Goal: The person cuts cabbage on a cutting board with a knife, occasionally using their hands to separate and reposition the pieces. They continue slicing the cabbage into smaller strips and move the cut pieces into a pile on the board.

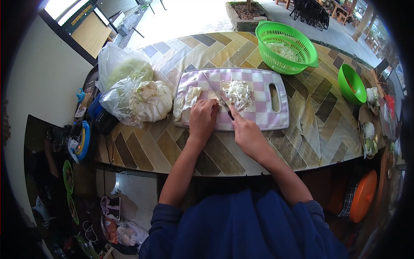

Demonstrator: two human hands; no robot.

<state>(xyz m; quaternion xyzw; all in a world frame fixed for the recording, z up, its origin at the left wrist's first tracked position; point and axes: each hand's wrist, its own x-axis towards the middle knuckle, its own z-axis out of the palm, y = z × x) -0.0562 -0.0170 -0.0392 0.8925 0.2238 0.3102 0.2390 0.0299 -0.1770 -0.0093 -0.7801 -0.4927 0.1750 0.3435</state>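
Note:
My right hand (249, 136) is closed around the dark handle of a kitchen knife (219, 96), whose blade points away and to the left. Beside the blade, my left hand (204, 118) has its fingers curled down on a pale cabbage piece, mostly hidden under the fingertips. Both hands work over a pink-and-white checked cutting board (261, 121). A heap of chopped cabbage (238, 93) lies right of the blade, and flat cabbage leaf pieces (192, 97) lie at the board's left side. A larger cabbage head (151, 101) sits just left of the board.
Behind the cabbage head stands a clear plastic bag (114, 64) with pale green contents. A green colander (310, 60) holding shredded cabbage (283, 51) is at the back right. Farther right is a green bowl (350, 84). The table (211, 157) has a curved front edge.

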